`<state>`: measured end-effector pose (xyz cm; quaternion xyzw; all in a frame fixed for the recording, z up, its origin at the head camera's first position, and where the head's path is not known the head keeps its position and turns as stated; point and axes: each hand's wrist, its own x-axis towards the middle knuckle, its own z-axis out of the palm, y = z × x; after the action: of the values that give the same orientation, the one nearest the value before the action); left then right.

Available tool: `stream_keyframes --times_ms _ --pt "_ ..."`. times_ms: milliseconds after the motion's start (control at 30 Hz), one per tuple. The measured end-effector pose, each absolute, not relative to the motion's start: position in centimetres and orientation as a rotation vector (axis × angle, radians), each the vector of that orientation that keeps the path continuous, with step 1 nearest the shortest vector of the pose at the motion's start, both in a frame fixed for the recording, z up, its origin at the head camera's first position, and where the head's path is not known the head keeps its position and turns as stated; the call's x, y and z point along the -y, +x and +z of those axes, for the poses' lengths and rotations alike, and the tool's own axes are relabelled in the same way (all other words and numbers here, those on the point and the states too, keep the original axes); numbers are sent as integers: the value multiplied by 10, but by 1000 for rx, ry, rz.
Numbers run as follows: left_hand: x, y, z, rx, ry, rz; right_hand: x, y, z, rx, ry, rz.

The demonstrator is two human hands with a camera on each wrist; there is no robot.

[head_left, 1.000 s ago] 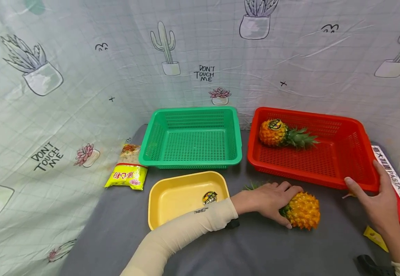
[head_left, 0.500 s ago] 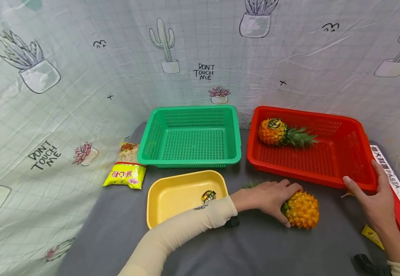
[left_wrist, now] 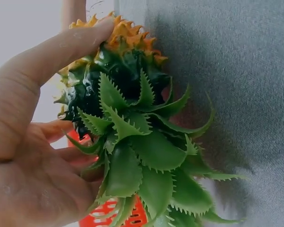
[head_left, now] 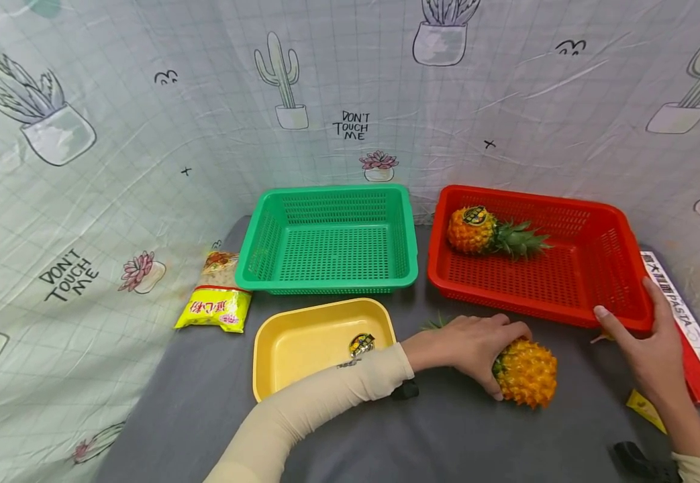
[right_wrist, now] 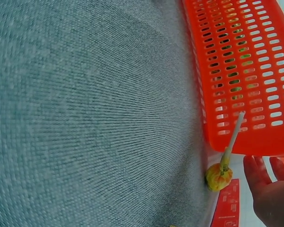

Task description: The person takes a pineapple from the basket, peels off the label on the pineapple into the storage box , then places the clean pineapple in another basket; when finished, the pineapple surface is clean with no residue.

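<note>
My left hand (head_left: 473, 345) grips an orange spiky toy-like pineapple (head_left: 527, 372) lying on the grey cloth in front of the red basket. In the left wrist view its green serrated leaves (left_wrist: 156, 156) point back past the palm, and the thumb (left_wrist: 61, 52) lies along its body. At the front right corner of the red basket (head_left: 525, 310), my right hand (head_left: 654, 355) holds the rim between thumb and fingers. Inside that basket lies a second pineapple (head_left: 472, 235), with a dark sticker. A small yellow-orange gourd-like thing with a pale stem (right_wrist: 218, 176) sits beneath the corner.
A green basket (head_left: 325, 285) stands at the back left. In front of it, a yellow tray (head_left: 283, 349) holds a round sticker-like piece (head_left: 362, 345). Nearby are a yellow noodle bag (head_left: 217, 305), a red-and-white pasta box (head_left: 696, 342) and a yellow packet (head_left: 645, 410).
The head view has shifted slightly, so everything sits a little further left. Both hands keep their holds on the pineapple and the basket rim.
</note>
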<state>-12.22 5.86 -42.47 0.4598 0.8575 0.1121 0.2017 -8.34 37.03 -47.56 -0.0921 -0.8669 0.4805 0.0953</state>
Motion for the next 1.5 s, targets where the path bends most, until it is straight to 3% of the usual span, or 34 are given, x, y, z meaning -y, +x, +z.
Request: stream_keyframes --times_ms 833,1500 --pt "-28 -120 -382 -2504 1243 495 -372 -83 -475 2592 -251 1412" --pt "28 -150 -339 -2548 1197 674 -375 -84 -475 2585 -227 1421"
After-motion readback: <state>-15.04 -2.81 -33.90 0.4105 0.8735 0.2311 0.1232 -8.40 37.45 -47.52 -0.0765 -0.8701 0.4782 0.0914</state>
